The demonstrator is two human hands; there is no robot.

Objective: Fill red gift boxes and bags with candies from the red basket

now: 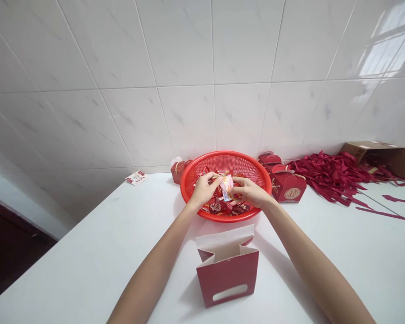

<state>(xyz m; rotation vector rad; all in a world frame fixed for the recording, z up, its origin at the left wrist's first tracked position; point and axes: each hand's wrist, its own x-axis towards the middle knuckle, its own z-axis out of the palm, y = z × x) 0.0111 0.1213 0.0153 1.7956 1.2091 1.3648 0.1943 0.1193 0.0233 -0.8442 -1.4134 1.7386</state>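
Observation:
Over the red plastic basket [263,180], my left hand [204,190] pinches a small pink and white wrapped candy packet [227,185] between thumb and fingers. My right hand [252,193] closes on the same packet from the other side, its fingers bent. Red-wrapped candies [219,207] lie in the basket below both hands. Nearer to me, between my forearms, a dark red paper gift box [227,274] stands upright with its top flaps apart and an oval cut-out in its front. Its inside is pale, and its bottom is out of sight.
Closed red gift boxes [289,186] stand right of the basket, and another small red box [178,171] sits at its left. Dark red ribbons [330,175] spread beside a cardboard box [384,155]. A printed card [137,178] lies near the tiled wall [185,117], on the white table [121,234].

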